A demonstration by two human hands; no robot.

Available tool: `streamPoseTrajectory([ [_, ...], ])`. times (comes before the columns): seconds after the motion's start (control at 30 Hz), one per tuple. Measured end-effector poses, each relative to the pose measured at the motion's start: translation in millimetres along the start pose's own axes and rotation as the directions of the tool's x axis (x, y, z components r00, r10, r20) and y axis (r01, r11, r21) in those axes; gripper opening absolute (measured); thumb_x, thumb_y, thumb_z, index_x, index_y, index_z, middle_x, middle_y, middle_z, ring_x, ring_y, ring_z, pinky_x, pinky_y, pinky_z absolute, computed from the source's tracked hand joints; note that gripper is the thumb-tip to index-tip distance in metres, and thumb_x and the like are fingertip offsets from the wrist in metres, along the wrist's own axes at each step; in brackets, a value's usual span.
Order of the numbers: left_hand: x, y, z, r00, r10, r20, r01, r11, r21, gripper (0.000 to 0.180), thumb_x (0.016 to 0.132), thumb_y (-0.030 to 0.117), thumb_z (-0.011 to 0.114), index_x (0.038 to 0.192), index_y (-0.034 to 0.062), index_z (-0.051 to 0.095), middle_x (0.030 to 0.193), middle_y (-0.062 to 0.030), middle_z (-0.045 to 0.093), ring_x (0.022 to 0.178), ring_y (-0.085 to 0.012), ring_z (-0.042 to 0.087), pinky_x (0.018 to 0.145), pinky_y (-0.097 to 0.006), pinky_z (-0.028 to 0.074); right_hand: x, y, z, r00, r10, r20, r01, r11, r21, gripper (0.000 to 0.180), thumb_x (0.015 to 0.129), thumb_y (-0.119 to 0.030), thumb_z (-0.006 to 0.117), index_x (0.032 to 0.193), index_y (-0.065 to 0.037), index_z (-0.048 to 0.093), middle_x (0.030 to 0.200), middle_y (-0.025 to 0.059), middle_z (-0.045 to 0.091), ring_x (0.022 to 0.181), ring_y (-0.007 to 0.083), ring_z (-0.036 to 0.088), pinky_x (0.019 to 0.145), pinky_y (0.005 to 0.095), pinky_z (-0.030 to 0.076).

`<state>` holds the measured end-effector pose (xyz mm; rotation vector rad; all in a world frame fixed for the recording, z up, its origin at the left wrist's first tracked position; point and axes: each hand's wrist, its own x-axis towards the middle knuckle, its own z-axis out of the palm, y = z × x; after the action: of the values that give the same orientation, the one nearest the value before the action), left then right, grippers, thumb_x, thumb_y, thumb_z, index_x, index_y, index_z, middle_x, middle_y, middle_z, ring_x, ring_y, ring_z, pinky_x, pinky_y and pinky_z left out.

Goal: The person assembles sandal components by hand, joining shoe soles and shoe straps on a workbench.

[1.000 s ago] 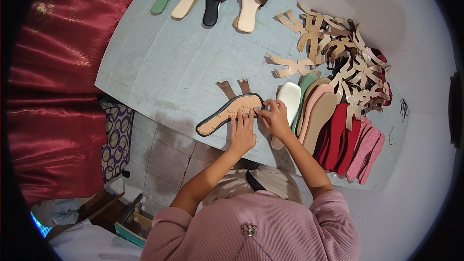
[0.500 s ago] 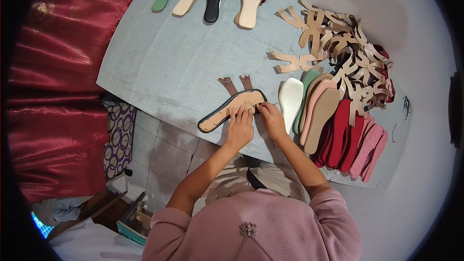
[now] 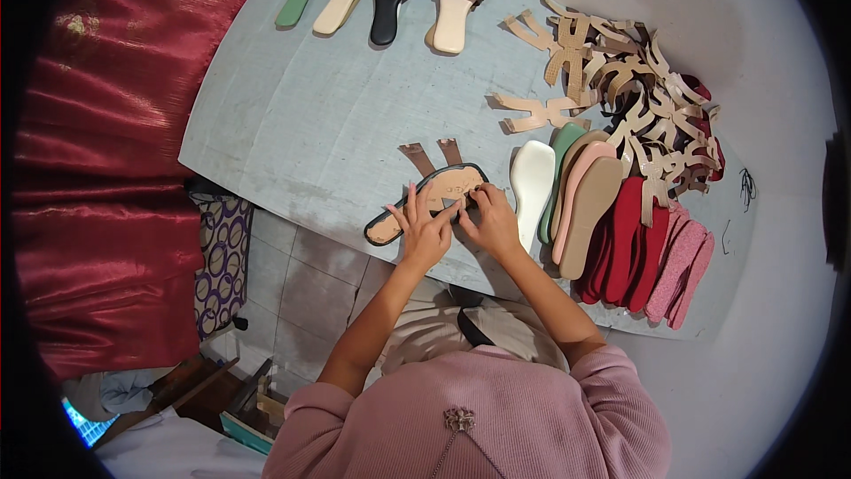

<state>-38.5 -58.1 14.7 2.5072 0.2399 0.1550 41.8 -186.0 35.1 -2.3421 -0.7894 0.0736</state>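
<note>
A sandal sole (image 3: 456, 179) lies on the table with its tan underside up and a black rim around it. Two brown strap ends (image 3: 416, 160) stick out past its far edge. My left hand (image 3: 424, 233) rests over the middle of the sole with fingers spread, its index finger on a dark strap end (image 3: 448, 203) folded onto the underside. At the near right edge of the sole, my right hand (image 3: 496, 224) is closed, with bent fingers on top and the thumb by the rim. What lies under those fingertips is partly hidden.
Right of my hands lie a white sole (image 3: 533, 182), several coloured soles (image 3: 592, 213), red ones (image 3: 623, 244) and pink ones (image 3: 681, 266). Behind them is a heap of cut straps (image 3: 656, 116). Strapped sandals (image 3: 453, 14) line the far edge of the table (image 3: 328, 116).
My left fingers have spread, and the index has come down on the folded strap end near the rim. My right hand has shifted slightly, its thumb now lower by the near edge.
</note>
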Motion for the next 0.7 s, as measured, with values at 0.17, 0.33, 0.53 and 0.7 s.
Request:
streamPoseTrajectory([
  [0.17, 4, 1, -3, 0.996, -0.083, 0.018, 0.084, 0.995, -0.047, 0.026, 0.076, 0.015, 0.053, 0.097, 0.0252, 0.065, 0.136, -0.0162, 0.022, 0.128, -0.0415, 0.001, 0.09, -0.065, -0.012, 3, -6, 2, 1.0, -0.008, -0.023, 0.008, 1.0, -0.015, 0.03, 0.065, -0.015, 0.062, 0.088, 0.001, 0.051, 0.091, 0.016, 0.049, 0.082, 0.0313, 0.049, 0.069, 0.036, 0.044],
  [0.33, 8, 6, -8, 0.987, -0.16, -0.014, 0.159, 0.986, -0.058, 0.03, 0.073, 0.019, 0.059, 0.102, 0.0254, 0.062, 0.138, -0.0165, 0.018, 0.128, -0.0428, 0.001, 0.091, -0.066, -0.009, 4, -9, 4, 0.999, -0.001, -0.035, -0.001, 0.999, -0.04, 0.029, 0.064, -0.016, 0.062, 0.084, 0.001, 0.05, 0.09, 0.0163, 0.048, 0.082, 0.0319, 0.048, 0.069, 0.0363, 0.043],
  [0.53, 9, 1, -2, 0.96, -0.268, -0.088, 0.25, 0.953, -0.173, 0.072, 0.071, 0.022, 0.062, 0.133, 0.0161, 0.026, 0.139, -0.0228, 0.002, 0.126, -0.0473, -0.007, 0.092, -0.064, -0.007, 6, -11, 8, 0.995, -0.038, -0.087, 0.034, 0.998, -0.044, 0.028, 0.062, -0.016, 0.062, 0.08, -0.001, 0.046, 0.085, 0.0157, 0.046, 0.078, 0.0313, 0.047, 0.067, 0.0376, 0.042],
  [0.7, 23, 3, -11, 0.944, -0.326, -0.049, 0.315, 0.936, -0.157, 0.094, 0.066, 0.021, 0.067, 0.136, 0.0078, 0.006, 0.139, -0.0228, 0.0, 0.127, -0.0454, -0.007, 0.092, -0.064, -0.007, 7, -13, 6, 0.999, 0.046, -0.024, -0.048, 0.997, -0.068, 0.033, 0.061, -0.016, 0.063, 0.084, 0.0, 0.047, 0.086, 0.0159, 0.047, 0.081, 0.0315, 0.047, 0.069, 0.037, 0.042],
])
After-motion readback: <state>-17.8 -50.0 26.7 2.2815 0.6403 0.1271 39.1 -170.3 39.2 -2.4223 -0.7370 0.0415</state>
